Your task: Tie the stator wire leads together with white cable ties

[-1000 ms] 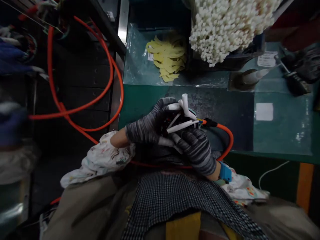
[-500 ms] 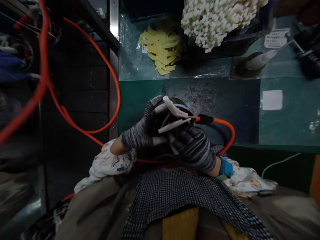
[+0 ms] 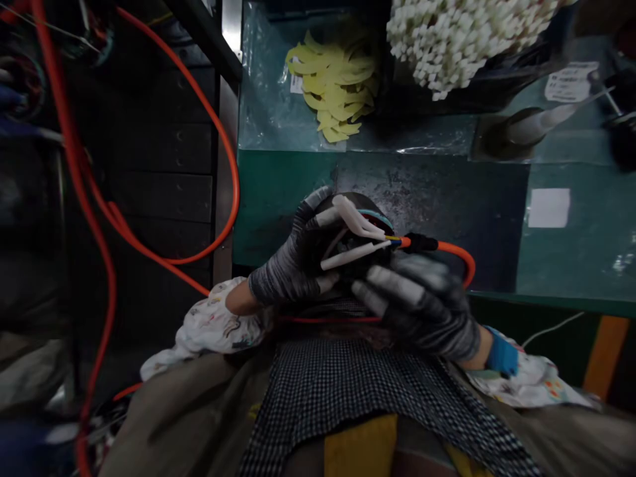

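Observation:
My left hand [image 3: 293, 265], in a grey striped glove with pale fingertips, is wrapped round the left side of a dark round motor-like housing [image 3: 355, 199] with a teal inner rim. White-sleeved wires [image 3: 355, 255] lie across its opening and join an orange cable [image 3: 454, 250] on the right, through a black collar [image 3: 421, 242]. Just right of the housing is my right hand [image 3: 427, 308], gloved alike and blurred, its fingers half bent and apart with nothing visible in them. The housing's underside is hidden.
Yellow strips [image 3: 338, 86] lie in a heap on the green bench [image 3: 285, 192]. Behind stands a dark bin of white-tipped pieces [image 3: 462, 40]. A white-nozzled bottle [image 3: 534, 126] and a paper square [image 3: 549, 207] are on the right. Orange hose [image 3: 233, 172] loops at the left.
My right hand has come off the housing and moved right and slightly down. The left hand still holds the housing. The whole view has shifted a little.

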`<state>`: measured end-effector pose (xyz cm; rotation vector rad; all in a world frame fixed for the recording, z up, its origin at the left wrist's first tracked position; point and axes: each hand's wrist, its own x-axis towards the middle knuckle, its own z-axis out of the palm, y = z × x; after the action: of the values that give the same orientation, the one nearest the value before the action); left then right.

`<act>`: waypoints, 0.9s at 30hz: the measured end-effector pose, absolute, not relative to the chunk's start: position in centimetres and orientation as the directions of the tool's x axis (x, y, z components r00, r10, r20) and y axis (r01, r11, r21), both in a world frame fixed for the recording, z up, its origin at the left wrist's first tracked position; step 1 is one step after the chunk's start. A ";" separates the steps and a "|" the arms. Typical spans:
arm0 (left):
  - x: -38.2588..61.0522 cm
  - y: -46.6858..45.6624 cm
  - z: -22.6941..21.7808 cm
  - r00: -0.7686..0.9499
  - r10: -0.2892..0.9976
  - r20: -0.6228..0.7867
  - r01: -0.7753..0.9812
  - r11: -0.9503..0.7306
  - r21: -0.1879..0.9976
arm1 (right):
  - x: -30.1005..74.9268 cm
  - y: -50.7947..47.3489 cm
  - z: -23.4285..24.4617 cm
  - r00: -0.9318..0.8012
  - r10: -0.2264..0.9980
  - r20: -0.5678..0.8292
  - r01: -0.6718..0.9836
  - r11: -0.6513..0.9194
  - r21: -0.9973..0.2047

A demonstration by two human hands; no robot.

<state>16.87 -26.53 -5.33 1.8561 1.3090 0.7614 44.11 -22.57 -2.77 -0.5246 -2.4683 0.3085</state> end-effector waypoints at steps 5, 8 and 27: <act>18.5 -25.9 -3.1 0.315 0.930 0.188 0.530 -0.336 0.779 | 43.7 -21.6 -3.0 -0.615 0.658 0.434 0.527 0.752 -0.395; 18.7 -25.5 -2.1 0.350 0.920 0.177 0.538 -0.352 0.766 | 43.0 -21.0 -4.1 -0.604 0.711 0.361 0.536 0.697 -0.475; 22.1 -28.2 -7.6 0.001 0.960 0.281 0.385 -0.259 0.886 | 44.2 -21.6 -4.6 -0.620 0.755 0.215 0.587 0.628 -0.512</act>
<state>22.08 -28.16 -7.61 1.6903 1.3939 1.2481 44.18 -21.57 -4.58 -1.0626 -2.4401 0.5571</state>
